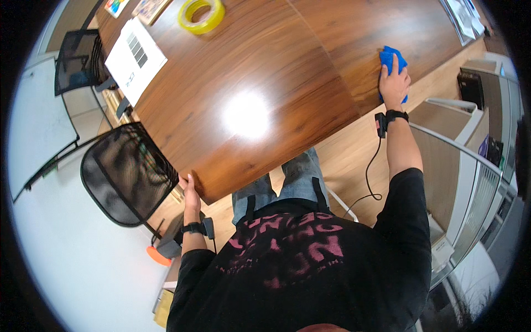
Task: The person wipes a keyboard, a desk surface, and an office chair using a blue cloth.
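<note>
My right hand (396,85) lies palm down on a folded blue cloth (388,56), pressing it to the wooden tabletop (265,62) near the table's right front edge. Parts of the cloth stick out beyond the fingertips and beside the wrist. At the near left corner of the table, my left hand (191,195) is beside the edge with its thumb raised apart from the fingers. No object shows in it, and whether it touches the edge is hard to tell. Both wrists wear black straps with small cabled devices.
A roll of yellow tape (202,16) and a white printed box or paper (137,62) lie toward the far left. Papers (462,20) sit at the far right. A black mesh chair (128,174) stands against the left side; cabinets (439,174) flank my right arm.
</note>
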Tool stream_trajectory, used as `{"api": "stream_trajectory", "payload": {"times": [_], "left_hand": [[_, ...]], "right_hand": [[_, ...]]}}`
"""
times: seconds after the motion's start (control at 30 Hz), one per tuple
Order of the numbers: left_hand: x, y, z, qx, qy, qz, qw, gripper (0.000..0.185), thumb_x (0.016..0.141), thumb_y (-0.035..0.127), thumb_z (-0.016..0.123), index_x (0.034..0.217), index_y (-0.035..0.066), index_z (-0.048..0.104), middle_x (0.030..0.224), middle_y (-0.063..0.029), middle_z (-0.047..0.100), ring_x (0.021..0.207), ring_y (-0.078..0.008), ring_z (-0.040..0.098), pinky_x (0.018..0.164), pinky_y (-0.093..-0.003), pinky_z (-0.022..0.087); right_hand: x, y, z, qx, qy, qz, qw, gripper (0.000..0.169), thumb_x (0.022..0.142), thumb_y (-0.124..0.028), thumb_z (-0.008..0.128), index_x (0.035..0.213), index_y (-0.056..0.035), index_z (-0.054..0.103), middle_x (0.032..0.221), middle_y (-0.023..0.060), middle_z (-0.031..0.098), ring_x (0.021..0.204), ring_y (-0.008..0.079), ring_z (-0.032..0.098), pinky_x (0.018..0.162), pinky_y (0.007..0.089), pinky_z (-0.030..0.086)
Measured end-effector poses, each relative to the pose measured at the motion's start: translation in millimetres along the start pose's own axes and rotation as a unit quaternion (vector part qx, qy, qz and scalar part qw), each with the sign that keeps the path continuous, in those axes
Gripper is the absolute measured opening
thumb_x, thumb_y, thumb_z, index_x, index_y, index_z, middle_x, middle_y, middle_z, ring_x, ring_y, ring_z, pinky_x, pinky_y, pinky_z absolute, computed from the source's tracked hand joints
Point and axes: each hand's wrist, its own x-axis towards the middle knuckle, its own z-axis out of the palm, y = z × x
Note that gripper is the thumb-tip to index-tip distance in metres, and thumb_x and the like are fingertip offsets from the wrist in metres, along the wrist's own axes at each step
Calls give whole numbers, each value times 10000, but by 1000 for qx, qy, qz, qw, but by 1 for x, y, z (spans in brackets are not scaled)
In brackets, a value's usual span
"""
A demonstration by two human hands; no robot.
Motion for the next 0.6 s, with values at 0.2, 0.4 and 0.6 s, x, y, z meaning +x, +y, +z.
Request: {"api": "stream_trajectory", "payload": {"times": [0.2,0.4,0.6], "left_hand": [[-1,24,-12,-189,-157,-130,961,798,1025,636,292,1604,115,123,1664,-68,168,1519,-265,168,1240,-444,135],[3,6,-38,-339,-279,-115,891,856,985,690,280,1619,173,28,1680,-50,112,1530,-255,141,1239,-465,125],[4,1,-47,-373,-316,-131,862,871,962,744,268,1617,190,117,1661,-45,211,1515,-275,192,1228,-481,128]], "right_hand": [[-38,-57,-23,-49,32,17,998,568,965,-490,524,1507,-367,405,1400,216,496,1068,445,551,870,568,477],[-172,-251,-89,-43,7,-139,989,613,913,-418,616,1483,-294,427,1364,213,489,998,397,567,748,540,488],[-354,-418,-130,122,-104,-391,906,595,887,-331,615,1459,-331,451,1429,209,462,1193,401,512,905,576,391]]}}
